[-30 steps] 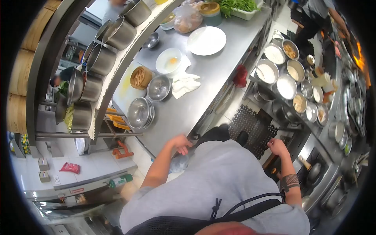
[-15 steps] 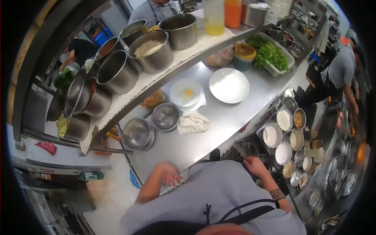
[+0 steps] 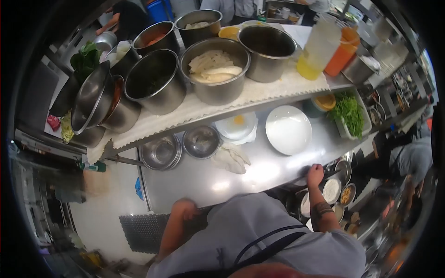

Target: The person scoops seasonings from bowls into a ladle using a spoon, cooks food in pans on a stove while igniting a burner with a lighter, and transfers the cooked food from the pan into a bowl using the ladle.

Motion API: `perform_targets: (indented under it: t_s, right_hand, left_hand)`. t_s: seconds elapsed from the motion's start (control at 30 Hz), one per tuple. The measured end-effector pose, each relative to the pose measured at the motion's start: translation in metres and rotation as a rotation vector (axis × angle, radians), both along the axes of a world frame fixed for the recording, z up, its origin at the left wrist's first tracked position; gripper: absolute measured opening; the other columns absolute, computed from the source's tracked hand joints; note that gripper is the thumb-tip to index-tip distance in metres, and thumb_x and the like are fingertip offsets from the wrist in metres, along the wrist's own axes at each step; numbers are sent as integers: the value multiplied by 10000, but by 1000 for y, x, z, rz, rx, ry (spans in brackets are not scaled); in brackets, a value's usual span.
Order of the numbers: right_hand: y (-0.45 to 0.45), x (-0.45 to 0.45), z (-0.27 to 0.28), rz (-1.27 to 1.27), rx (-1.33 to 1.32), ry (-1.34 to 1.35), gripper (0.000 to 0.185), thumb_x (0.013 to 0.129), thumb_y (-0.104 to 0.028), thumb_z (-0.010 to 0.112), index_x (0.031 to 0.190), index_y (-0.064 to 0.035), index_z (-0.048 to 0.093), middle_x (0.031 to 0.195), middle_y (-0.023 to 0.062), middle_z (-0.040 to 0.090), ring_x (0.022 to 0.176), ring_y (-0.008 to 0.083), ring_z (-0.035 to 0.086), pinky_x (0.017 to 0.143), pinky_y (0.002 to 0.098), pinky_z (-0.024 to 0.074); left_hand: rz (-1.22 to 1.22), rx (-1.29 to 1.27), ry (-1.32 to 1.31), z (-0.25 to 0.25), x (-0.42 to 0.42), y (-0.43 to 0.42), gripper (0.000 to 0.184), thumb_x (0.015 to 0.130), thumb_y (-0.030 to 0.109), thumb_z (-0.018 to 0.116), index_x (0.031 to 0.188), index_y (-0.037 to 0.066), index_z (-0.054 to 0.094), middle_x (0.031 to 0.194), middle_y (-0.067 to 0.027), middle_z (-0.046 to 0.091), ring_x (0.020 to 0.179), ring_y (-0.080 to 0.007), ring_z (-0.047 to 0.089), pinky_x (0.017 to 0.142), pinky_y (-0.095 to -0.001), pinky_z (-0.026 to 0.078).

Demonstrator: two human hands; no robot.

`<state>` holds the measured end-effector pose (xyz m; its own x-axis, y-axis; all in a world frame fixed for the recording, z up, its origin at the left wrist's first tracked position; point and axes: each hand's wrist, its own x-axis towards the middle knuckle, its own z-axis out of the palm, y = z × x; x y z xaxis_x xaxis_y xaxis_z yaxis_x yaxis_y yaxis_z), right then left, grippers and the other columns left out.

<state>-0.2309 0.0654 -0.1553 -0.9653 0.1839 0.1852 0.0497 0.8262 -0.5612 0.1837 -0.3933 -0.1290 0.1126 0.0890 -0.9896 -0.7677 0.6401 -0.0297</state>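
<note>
My left hand point(image 3: 187, 209) is low by the front edge of the steel counter point(image 3: 194, 185), its fingers blurred and partly turned under. My right hand point(image 3: 315, 175) is closed in a fist by the counter's right edge. A dark, narrow thing point(image 3: 332, 173) sticks out beside that fist; I cannot make out what it is. On the counter stand a white plate point(image 3: 288, 131), a crumpled cloth point(image 3: 232, 158), a steel bowl point(image 3: 201, 141), stacked steel bowls point(image 3: 161, 153) and a white dish with something yellow point(image 3: 235, 127).
A shelf point(image 3: 194, 113) crosses above the counter, bearing several steel pots point(image 3: 215, 88) and squeeze bottles of yellow point(image 3: 319, 48) and orange liquid point(image 3: 342, 53). A tub of greens point(image 3: 350, 116) is at the right. A co-worker point(image 3: 412, 155) stands farther right, near several food containers point(image 3: 331, 190).
The view has tilted up and turned, so the shelf pots look larger. My right hand has moved up to the counter's right edge. My left hand's spread fingers have turned under.
</note>
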Motion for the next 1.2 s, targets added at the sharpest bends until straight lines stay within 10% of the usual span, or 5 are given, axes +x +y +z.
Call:
perform_targets:
  t_s: [0.13, 0.23, 0.37, 0.77, 1.2]
  right_hand:
    - [20, -62, -16, -126, 350, -76, 216, 925, -235, 575, 954, -44, 673, 1036, 254, 641, 983, 440, 602, 899, 538, 478]
    - [16, -100, -29, -390, 336, -118, 290, 975, -297, 529, 1065, -52, 654, 1219, 183, 581, 1126, 388, 554, 880, 520, 468]
    - [15, -113, -44, -372, 618, -114, 299, 1008, -245, 482, 1128, -28, 650, 1304, 69, 526, 1257, 328, 431, 878, 492, 454]
    - [6, -111, -22, -448, 150, -252, 567, 1052, -272, 407, 1559, -54, 280, 1468, 403, 302, 1229, 596, 477, 1042, 589, 463]
    - [-3, -106, -8, -491, 168, -237, 535, 1041, -287, 462, 1529, -93, 358, 1407, 379, 399, 1145, 506, 568, 995, 562, 485]
  left_hand:
    - [-6, -155, 73, 8, -1, 9, 480, 928, 596, 602, 940, 142, 755, 858, -37, 734, 722, -195, 698, 664, -403, 551]
    - [177, 130, -394, -102, 44, -19, 512, 927, 623, 577, 1047, 156, 751, 985, -33, 745, 903, -181, 705, 794, -401, 548]
    - [238, -18, -310, -66, 35, -6, 491, 922, 598, 587, 1035, 152, 757, 981, -41, 749, 901, -194, 710, 795, -409, 550]
    - [262, -115, -307, -50, 25, 2, 427, 905, 525, 618, 997, 139, 775, 968, -63, 762, 896, -234, 725, 798, -430, 556]
    - [189, -190, -277, -53, 27, 7, 358, 886, 445, 652, 955, 124, 795, 954, -87, 775, 891, -277, 742, 801, -454, 563]
